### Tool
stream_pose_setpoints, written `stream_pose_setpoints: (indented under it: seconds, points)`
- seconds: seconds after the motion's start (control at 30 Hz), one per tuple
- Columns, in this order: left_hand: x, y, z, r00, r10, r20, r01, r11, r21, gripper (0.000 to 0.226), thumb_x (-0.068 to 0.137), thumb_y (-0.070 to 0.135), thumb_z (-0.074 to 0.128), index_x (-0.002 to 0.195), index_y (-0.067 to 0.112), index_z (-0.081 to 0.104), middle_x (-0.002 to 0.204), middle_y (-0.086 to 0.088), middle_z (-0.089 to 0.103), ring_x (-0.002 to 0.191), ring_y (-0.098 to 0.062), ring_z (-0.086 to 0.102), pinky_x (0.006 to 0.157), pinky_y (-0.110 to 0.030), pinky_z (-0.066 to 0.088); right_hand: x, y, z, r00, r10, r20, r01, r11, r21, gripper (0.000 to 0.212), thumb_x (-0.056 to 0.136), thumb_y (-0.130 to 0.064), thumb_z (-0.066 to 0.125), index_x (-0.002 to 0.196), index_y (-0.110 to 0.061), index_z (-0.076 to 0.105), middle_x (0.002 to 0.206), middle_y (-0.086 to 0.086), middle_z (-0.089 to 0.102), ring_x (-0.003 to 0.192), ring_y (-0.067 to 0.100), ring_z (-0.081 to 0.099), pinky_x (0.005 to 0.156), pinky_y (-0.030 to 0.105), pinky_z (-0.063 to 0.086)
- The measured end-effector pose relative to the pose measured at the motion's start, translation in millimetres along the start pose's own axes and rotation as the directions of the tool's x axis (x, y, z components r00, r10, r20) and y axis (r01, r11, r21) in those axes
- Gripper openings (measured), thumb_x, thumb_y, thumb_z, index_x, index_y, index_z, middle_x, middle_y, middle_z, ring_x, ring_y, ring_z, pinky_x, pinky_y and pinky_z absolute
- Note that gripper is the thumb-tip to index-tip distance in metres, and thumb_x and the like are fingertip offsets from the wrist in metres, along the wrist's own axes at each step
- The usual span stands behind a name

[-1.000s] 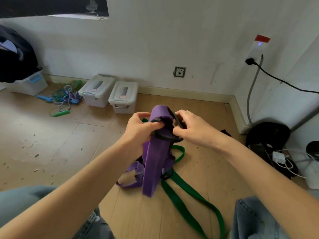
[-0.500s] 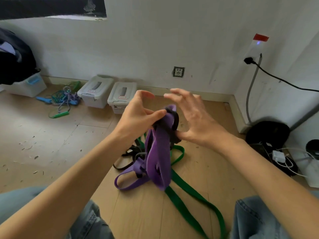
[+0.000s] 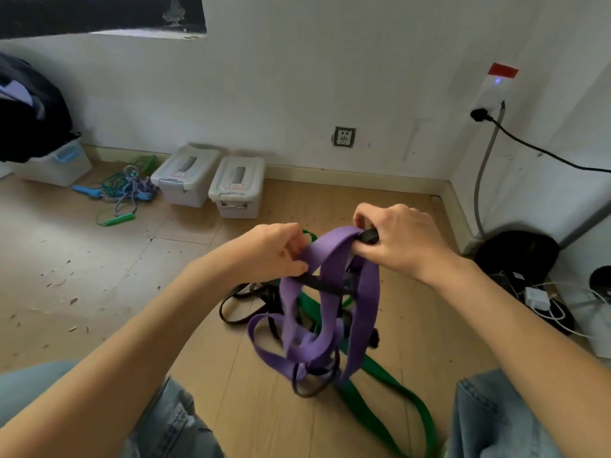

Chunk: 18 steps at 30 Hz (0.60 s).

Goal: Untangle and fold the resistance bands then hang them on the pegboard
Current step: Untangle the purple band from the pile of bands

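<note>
Across the lower half of the frame, a pale wooden floor (image 3: 99,292) spreads out, flecked with small scraps at the left. At centre frame hangs the tangle: a wide purple band (image 3: 330,292), matte and flat like a ribbon, lifted off the floor in several long loops that twist over one another near the bottom. A broader-looking green band (image 3: 390,388) lies flat on the floor beneath it and runs off toward the lower right of the frame. A thin black band (image 3: 241,309) threads through the purple loops, crosses them as a taut horizontal strand, and spills onto the floor as a slack loop at centre left.

Both hands hold the tangle up, just above centre frame. The left hand (image 3: 274,252) has its fingers curled in, pinching the purple band at the left side of its top fold. The right hand (image 3: 400,239) grips the top of the same fold, fingers wrapped round it together with a piece of the black band that shows at the thumb.

Against the wall in the upper middle left stand two lidded storage boxes (image 3: 211,183), side by side. Left of them lies a heap of skipping ropes (image 3: 125,190). On the wall above and right of the boxes sits a socket (image 3: 344,137).
</note>
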State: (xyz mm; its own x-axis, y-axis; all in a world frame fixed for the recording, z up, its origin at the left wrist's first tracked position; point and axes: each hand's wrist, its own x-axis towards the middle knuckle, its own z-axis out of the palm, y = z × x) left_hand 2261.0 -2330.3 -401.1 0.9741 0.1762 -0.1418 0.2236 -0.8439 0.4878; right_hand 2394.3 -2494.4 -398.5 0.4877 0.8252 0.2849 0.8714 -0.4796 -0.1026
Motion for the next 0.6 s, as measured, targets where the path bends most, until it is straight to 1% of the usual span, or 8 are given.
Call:
stream_pose_setpoints:
  seconds: [0.07, 0.13, 0.17, 0.23, 0.33, 0.47, 0.53, 0.6]
  points:
    - [-3.3, -11.9, 7.7, 0.973, -0.073, 0.217, 0.051, 0.993, 0.104, 0.023, 0.084, 0.021, 0.062, 0.106, 0.022, 0.058, 0.094, 0.004, 0.069, 0.079, -0.006, 0.057, 0.071, -0.016, 0.044, 3.7, 10.6, -7.0, 0.992, 0.089, -0.09, -0.09, 0.996, -0.008, 0.022, 0.083, -0.041, 0.057, 0.083, -0.022, 0.047, 0.063, -0.003, 0.052, 0.063, 0.025, 0.055, 0.051, 0.024, 0.035]
    - [-5.3, -17.5, 13.7, 0.957, -0.091, 0.277, 0.088, 0.996, 0.026, 0.027, 0.087, 0.026, 0.06, 0.113, 0.025, 0.057, 0.082, 0.01, 0.069, 0.066, 0.007, 0.055, 0.064, -0.01, 0.04, 5.8, 16.3, -15.4, 0.966, 0.156, -0.204, -0.137, 0.985, 0.101, 0.018, 0.082, -0.034, 0.059, 0.081, -0.019, 0.049, 0.066, 0.002, 0.056, 0.062, 0.027, 0.055, 0.053, 0.027, 0.038]
    - [-3.3, -17.5, 11.3, 0.981, -0.072, 0.182, 0.087, 0.993, -0.078, 0.031, 0.086, 0.03, 0.061, 0.116, 0.027, 0.055, 0.081, 0.013, 0.067, 0.066, 0.01, 0.055, 0.063, -0.008, 0.039, 5.2, 14.7, -16.7, 0.959, 0.14, -0.248, -0.106, 0.984, 0.145, 0.016, 0.082, -0.032, 0.06, 0.082, -0.019, 0.051, 0.065, 0.001, 0.055, 0.059, 0.025, 0.053, 0.052, 0.025, 0.035]
    - [3.4, -13.0, 5.4, 0.997, -0.026, -0.074, 0.005, 0.964, -0.265, 0.051, 0.078, 0.035, 0.068, 0.125, 0.028, 0.048, 0.095, 0.015, 0.061, 0.087, 0.002, 0.058, 0.07, -0.011, 0.041, 3.2, 3.3, -15.6, 0.964, 0.076, -0.256, -0.035, 0.986, 0.161, 0.014, 0.081, -0.031, 0.06, 0.088, -0.02, 0.055, 0.067, -0.004, 0.054, 0.061, 0.021, 0.049, 0.053, 0.024, 0.032]
    - [9.4, 0.3, 12.6, 0.977, 0.077, -0.199, -0.154, 0.899, -0.411, 0.063, 0.072, 0.022, 0.076, 0.125, 0.029, 0.042, 0.117, 0.008, 0.054, 0.107, -0.01, 0.054, 0.087, -0.026, 0.047, 0.5, -11.3, -6.3, 0.984, 0.009, -0.178, 0.031, 0.975, 0.22, 0.015, 0.08, -0.03, 0.058, 0.093, -0.021, 0.059, 0.078, -0.008, 0.053, 0.078, 0.02, 0.052, 0.062, 0.03, 0.04]
    - [7.4, 13.7, 15.9, 0.971, 0.021, -0.237, -0.156, 0.809, -0.567, 0.027, 0.079, 0.01, 0.07, 0.099, 0.024, 0.058, 0.095, 0.002, 0.066, 0.084, -0.02, 0.067, 0.082, -0.042, 0.055, 4.5, -3.9, -8.8, 0.973, 0.139, -0.186, -0.053, 0.914, 0.403, 0.012, 0.08, -0.018, 0.063, 0.09, -0.014, 0.066, 0.094, 0.0, 0.063, 0.088, 0.021, 0.058, 0.077, 0.036, 0.049]
    - [5.5, 17.3, 7.3, 0.955, -0.044, -0.295, -0.166, 0.742, -0.649, 0.017, 0.08, 0.014, 0.069, 0.095, 0.015, 0.063, 0.088, -0.002, 0.069, 0.077, -0.015, 0.066, 0.077, -0.036, 0.056, 7.0, 4.3, -9.3, 0.962, 0.211, -0.174, -0.13, 0.913, 0.387, 0.014, 0.078, -0.014, 0.065, 0.092, -0.01, 0.067, 0.096, 0.004, 0.065, 0.085, 0.022, 0.061, 0.076, 0.033, 0.05]
    - [1.1, 25.2, -0.8, 0.96, -0.026, -0.278, -0.221, 0.536, -0.814, 0.017, 0.081, 0.018, 0.064, 0.095, 0.009, 0.064, 0.084, -0.003, 0.068, 0.075, -0.013, 0.062, 0.07, -0.024, 0.053, 6.9, 2.1, -6.7, 0.982, 0.177, -0.065, -0.138, 0.908, 0.396, 0.032, 0.077, -0.011, 0.066, 0.109, -0.014, 0.061, 0.101, -0.001, 0.061, 0.083, 0.017, 0.06, 0.068, 0.02, 0.046]
